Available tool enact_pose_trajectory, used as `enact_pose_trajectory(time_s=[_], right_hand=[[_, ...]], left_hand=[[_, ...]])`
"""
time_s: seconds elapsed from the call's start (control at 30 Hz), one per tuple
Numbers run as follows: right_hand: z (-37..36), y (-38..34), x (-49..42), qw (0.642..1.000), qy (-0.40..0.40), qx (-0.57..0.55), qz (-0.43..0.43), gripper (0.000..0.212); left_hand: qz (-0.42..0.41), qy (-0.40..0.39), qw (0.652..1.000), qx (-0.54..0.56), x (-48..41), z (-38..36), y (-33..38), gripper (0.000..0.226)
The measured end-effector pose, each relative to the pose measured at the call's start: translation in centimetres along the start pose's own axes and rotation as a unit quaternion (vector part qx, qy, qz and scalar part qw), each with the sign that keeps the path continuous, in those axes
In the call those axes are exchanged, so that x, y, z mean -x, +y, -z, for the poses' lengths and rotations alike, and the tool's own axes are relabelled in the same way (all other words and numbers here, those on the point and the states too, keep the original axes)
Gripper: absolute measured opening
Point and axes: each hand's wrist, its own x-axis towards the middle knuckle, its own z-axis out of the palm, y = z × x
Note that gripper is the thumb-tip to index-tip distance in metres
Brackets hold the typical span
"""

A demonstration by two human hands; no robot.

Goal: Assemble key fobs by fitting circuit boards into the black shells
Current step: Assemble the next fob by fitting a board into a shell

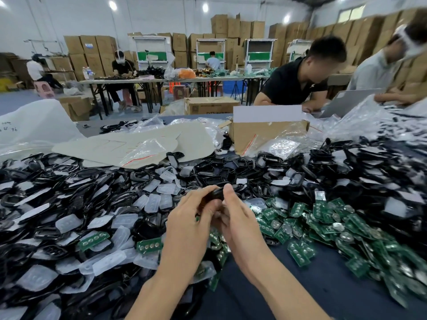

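Note:
My left hand (189,218) and my right hand (238,215) meet above the middle of the table, both pinching one black key fob shell (216,194) between thumbs and fingers. What lies inside the shell is hidden by my fingers. A wide heap of black shells (92,181) and clear rubber button pads (159,202) covers the left and far side. Green circuit boards (323,220) with round metal contacts lie piled to the right of my hands. Two single boards (93,240) rest on the left heap.
An open cardboard box (268,132) and beige sheets (129,144) with clear zip bags lie behind the heap. Two people work at the far right of the table (288,292). More workers, tables and stacked cartons fill the room behind.

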Motion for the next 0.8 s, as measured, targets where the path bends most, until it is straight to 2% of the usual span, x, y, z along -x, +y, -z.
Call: enact_pose_trajectory(time_s=[0.07, 0.23, 0.33, 0.4, 0.43, 0.5, 0.6, 0.7, 0.8], right_hand=[[1.2, -1.4, 1.4, 0.998, 0.031, 0.045, 0.04, 0.056], [5.3, -5.9, 5.9, 0.968, 0.137, 0.14, 0.158, 0.024], [8.3, -8.4, 9.3, 0.947, 0.218, 0.145, 0.185, 0.027], [10.9, -10.0, 11.4, 0.928, 0.292, 0.127, 0.194, 0.036], [12.2, -10.7, 12.4, 0.917, 0.33, 0.104, 0.199, 0.036], [15.1, -12.2, 14.6, 0.893, 0.393, 0.054, 0.214, 0.03], [19.3, -13.9, 17.7, 0.851, 0.47, -0.019, 0.233, 0.023], [23.0, -14.9, 20.6, 0.799, 0.555, -0.041, 0.228, 0.028], [25.3, -15.6, 22.7, 0.761, 0.603, -0.085, 0.225, 0.031]], left_hand=[[0.018, -0.02, 0.999, 0.036, 0.0, -1.2, 2.2, 0.026], [0.077, -0.058, 0.975, 0.2, 0.2, -5.0, 10.0, 0.022], [0.073, -0.123, 0.964, 0.225, 1.0, -8.3, 14.5, 0.01], [0.053, -0.177, 0.957, 0.223, 2.2, -11.2, 17.5, 0.008], [0.044, -0.205, 0.953, 0.22, 2.8, -12.6, 19.0, 0.014], [0.034, -0.267, 0.939, 0.216, 4.5, -15.5, 22.1, 0.028], [0.032, -0.358, 0.905, 0.227, 7.5, -19.5, 26.1, 0.032], [0.014, -0.411, 0.886, 0.215, 10.6, -22.9, 29.6, 0.032], [-0.009, -0.451, 0.869, 0.206, 13.1, -25.2, 32.1, 0.032]])
